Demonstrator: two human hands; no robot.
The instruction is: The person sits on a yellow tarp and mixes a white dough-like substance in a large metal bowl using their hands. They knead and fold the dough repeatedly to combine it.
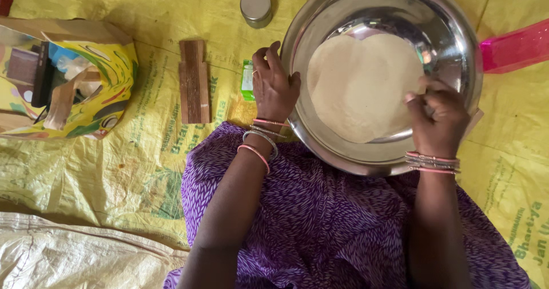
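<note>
Dough, already rolled into a thin flat round (359, 86), lies inside our steel basin (457, 31). Our left hand (274, 86) curls over the basin's left rim; our right hand (437, 117) pinches the round's right edge. Yellow mat (143, 169) offers open room leftward, past the ridged wooden block (193, 82).
</note>
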